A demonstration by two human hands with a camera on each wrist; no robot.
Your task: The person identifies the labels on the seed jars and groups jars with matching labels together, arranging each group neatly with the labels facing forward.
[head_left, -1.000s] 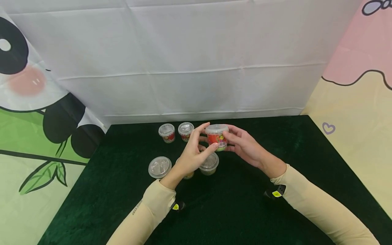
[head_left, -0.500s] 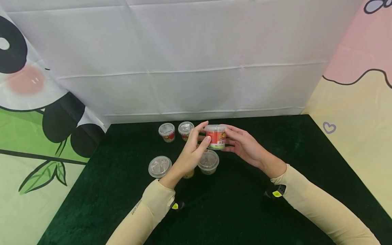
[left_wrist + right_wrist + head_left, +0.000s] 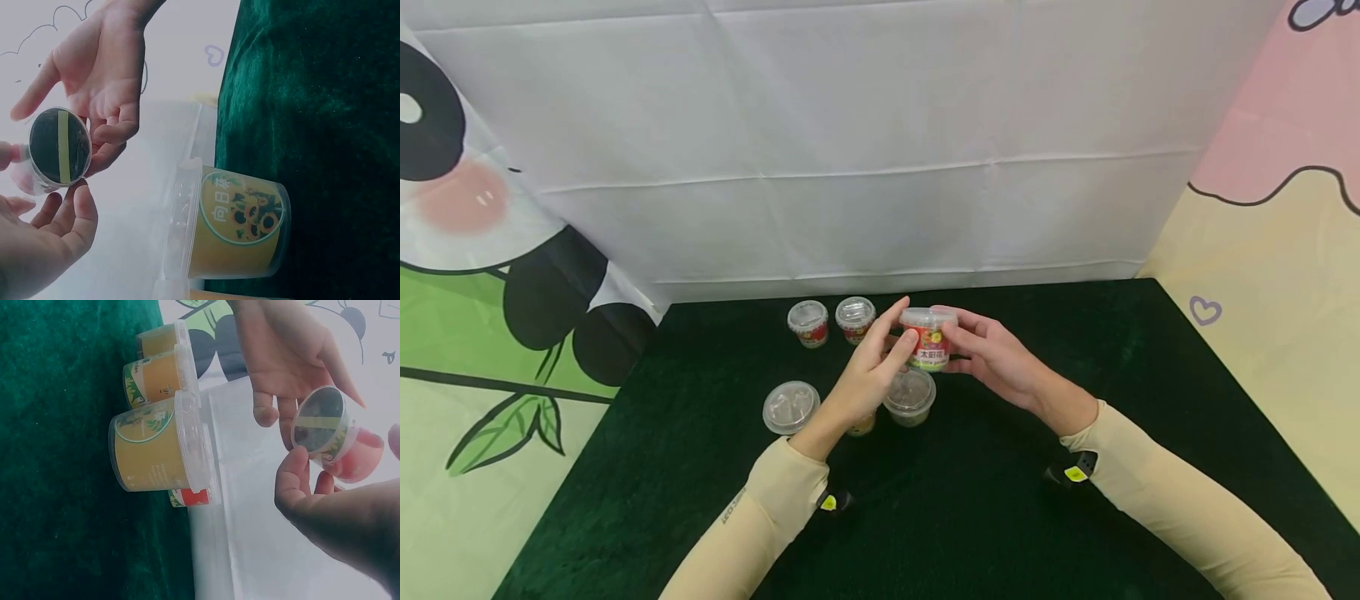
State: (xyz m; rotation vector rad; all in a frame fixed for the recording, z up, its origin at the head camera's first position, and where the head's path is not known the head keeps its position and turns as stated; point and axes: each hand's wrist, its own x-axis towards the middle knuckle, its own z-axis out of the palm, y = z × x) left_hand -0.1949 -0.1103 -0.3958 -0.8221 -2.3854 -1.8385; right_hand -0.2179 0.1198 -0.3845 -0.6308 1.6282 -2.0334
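A small clear-lidded plastic tub with a red and green label is held upright above the table between both hands. My left hand grips its left side, thumb on the front of the label. The right hand pinches the right side between thumb and fingers. In the left wrist view, the tub's dark underside shows a pale yellow strip across it. Just below the held tub stands a larger lidded tub, whose sunflower label shows in the left wrist view.
Two small red-labelled tubs stand at the back left. A wide-lidded tub is at the front left; another tub is partly hidden behind the left wrist. Dark green cloth covers the table, with a white curtain behind.
The held tub has been turned between the hands, so a different part of its label faces forward. The left thumb has shifted left along its front. The standing tubs have stayed put.
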